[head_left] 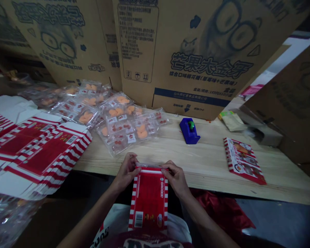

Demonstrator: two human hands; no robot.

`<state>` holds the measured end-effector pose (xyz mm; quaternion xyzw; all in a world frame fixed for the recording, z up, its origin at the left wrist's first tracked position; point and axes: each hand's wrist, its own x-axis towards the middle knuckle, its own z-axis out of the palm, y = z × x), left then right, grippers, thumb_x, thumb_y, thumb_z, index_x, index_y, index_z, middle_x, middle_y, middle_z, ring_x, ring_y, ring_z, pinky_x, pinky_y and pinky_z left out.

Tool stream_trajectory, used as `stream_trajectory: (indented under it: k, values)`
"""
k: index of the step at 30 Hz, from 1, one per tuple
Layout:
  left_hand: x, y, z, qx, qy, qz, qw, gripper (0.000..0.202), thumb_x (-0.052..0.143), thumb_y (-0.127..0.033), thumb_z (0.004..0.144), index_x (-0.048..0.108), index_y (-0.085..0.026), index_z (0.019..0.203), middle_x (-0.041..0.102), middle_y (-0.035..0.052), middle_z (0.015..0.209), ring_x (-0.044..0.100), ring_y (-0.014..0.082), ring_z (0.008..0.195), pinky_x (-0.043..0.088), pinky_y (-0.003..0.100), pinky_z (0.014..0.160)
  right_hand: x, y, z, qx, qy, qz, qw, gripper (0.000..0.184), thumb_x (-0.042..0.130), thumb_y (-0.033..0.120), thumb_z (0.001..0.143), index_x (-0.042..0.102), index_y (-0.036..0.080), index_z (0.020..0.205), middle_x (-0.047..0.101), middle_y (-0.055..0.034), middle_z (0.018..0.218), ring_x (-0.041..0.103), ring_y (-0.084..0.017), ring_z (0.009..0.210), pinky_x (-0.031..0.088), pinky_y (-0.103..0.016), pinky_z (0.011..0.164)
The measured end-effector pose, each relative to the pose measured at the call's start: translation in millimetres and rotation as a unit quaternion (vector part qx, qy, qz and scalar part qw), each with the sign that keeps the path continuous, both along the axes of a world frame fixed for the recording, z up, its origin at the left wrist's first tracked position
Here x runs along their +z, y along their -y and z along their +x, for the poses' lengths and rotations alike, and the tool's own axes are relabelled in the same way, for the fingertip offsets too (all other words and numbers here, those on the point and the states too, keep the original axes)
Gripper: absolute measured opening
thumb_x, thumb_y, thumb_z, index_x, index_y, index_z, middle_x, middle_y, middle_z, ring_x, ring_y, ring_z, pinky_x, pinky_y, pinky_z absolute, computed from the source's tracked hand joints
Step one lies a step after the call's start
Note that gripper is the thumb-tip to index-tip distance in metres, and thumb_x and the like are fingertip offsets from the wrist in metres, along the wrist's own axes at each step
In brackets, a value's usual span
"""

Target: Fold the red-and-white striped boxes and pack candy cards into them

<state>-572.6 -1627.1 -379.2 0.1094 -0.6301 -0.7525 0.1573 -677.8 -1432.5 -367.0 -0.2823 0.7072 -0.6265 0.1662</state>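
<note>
Red-striped carton (151,196) over the person's lap, upper end by the near edge of the table (206,162), barcode end toward the body. Far left: flat cartons (51,151) overlapping, likely fanned so one slides off easily. Next, clear packets (141,131) heaped, spread close to the left hand (127,174), presumably for short reach. That hand pinches the carton's top left corner, thumb against fingers. Right hand (178,179) makes the same narrow pinch at top right; paired grip probably keeps the edge level. Clear film shows between. Behind, brown shipping boxes (186,65) wall off the back. Right of centre, blue tape dispenser (187,134) stands before them. Farther right, windowed carton (244,160) lies well apart.
</note>
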Motion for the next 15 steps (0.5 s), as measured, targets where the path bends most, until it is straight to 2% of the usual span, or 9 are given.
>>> stream_trajectory:
  k: [1, 3, 5, 8, 11, 15]
  values:
    - [1.4, 2.6, 1.6, -0.022, -0.002, -0.051, 0.998, 0.028, 0.066, -0.027, 0.079, 0.054, -0.022, 0.104, 0.053, -0.0006, 0.084, 0.055, 0.0124, 0.074, 0.044, 0.022, 0.064, 0.2, -1.5, -0.9, 0.01, -0.028, 0.003, 1.0, 0.012, 0.062, 0.03, 0.084, 0.07, 0.021, 0.083, 0.06, -0.0034, 0.084, 0.059, -0.018, 0.082, 0.046, -0.029, 0.073]
    - [4.9, 7.4, 4.5, -0.064, -0.001, -0.159, 0.985, 0.019, 0.064, -0.029, 0.082, 0.063, -0.019, 0.098, 0.054, 0.0034, 0.087, 0.056, 0.0153, 0.081, 0.045, 0.024, 0.067, 0.4, -4.8, -2.2, 0.02, -0.066, 0.0, 0.998, 0.013, 0.061, 0.03, 0.086, 0.07, 0.021, 0.083, 0.062, -0.005, 0.089, 0.059, -0.019, 0.088, 0.045, -0.03, 0.078]
    - [8.6, 11.2, 5.8, -0.086, 0.0, -0.211, 0.974, 0.016, 0.062, -0.032, 0.084, 0.068, -0.017, 0.085, 0.056, 0.006, 0.089, 0.056, 0.0167, 0.083, 0.045, 0.024, 0.068, 1.3, -7.0, -3.6, 0.039, -0.059, 0.002, 0.997, 0.016, 0.058, 0.031, 0.088, 0.07, 0.021, 0.085, 0.064, -0.0065, 0.096, 0.06, -0.02, 0.094, 0.045, -0.031, 0.082]
    - [13.1, 15.9, 2.2, -0.082, 0.009, -0.189, 0.978, 0.022, 0.061, -0.034, 0.084, 0.07, -0.015, 0.075, 0.06, 0.0059, 0.082, 0.056, 0.0153, 0.077, 0.044, 0.024, 0.066, 4.8, -6.5, -8.6, 0.054, -0.019, 0.031, 0.998, 0.018, 0.059, 0.032, 0.087, 0.07, 0.019, 0.08, 0.066, -0.0055, 0.089, 0.061, -0.018, 0.085, 0.046, -0.028, 0.075]
    - [18.5, 22.5, -6.7, -0.08, 0.032, -0.131, 0.988, 0.019, 0.072, -0.033, 0.073, 0.072, -0.014, 0.073, 0.063, 0.0041, 0.071, 0.056, 0.0141, 0.067, 0.043, 0.024, 0.061, 11.8, -1.6, -18.1, 0.056, 0.011, 0.072, 0.996, 0.014, 0.069, 0.031, 0.077, 0.069, 0.017, 0.077, 0.067, -0.0029, 0.075, 0.06, -0.016, 0.069, 0.044, -0.026, 0.063]
    - [30.1, 33.5, -19.0, -0.136, 0.08, -0.044, 0.987, 0.022, 0.078, -0.034, 0.065, 0.073, -0.013, 0.069, 0.068, 0.005, 0.064, 0.06, 0.0152, 0.06, 0.045, 0.025, 0.06, 25.4, 6.7, -31.8, 0.071, 0.045, 0.092, 0.992, 0.016, 0.07, 0.031, 0.071, 0.069, 0.015, 0.07, 0.066, -0.0015, 0.064, 0.056, -0.014, 0.058, 0.043, -0.025, 0.056]
